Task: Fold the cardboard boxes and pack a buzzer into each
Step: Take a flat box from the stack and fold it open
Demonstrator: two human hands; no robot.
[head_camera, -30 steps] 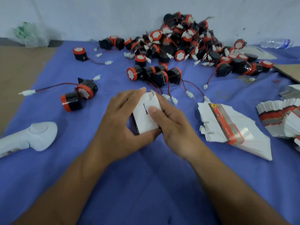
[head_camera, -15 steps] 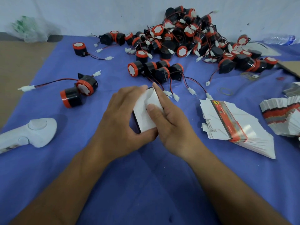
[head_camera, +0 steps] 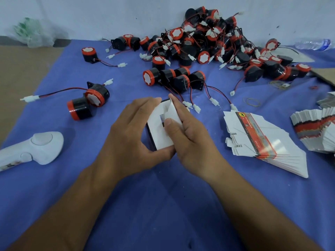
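A small white cardboard box (head_camera: pixel 159 132) sits between both hands above the blue cloth, its white end flaps facing me. My left hand (head_camera: pixel 134 134) grips it from the left, thumb under its near corner. My right hand (head_camera: pixel 188 138) holds its right side, the thumb pressing a flap down onto the box end. A big heap of black-and-red buzzers (head_camera: pixel 208 46) with wires lies at the back. Two loose buzzers (head_camera: pixel 87 102) lie to the left. A fanned stack of flat boxes (head_camera: pixel 261 142) lies to the right.
A white handheld device (head_camera: pixel 34 149) lies at the left on the blue cloth (head_camera: pixel 163 205). Another stack of flat boxes (head_camera: pixel 319 131) is at the far right edge. Rubber bands (head_camera: pixel 252 102), a plastic bottle (head_camera: pixel 313 44) and a crumpled bag (head_camera: pixel 30 33) lie at the back.
My right thumb has pushed the raised flap down flatter against the box end. Both hands stayed on the box, in the same spot.
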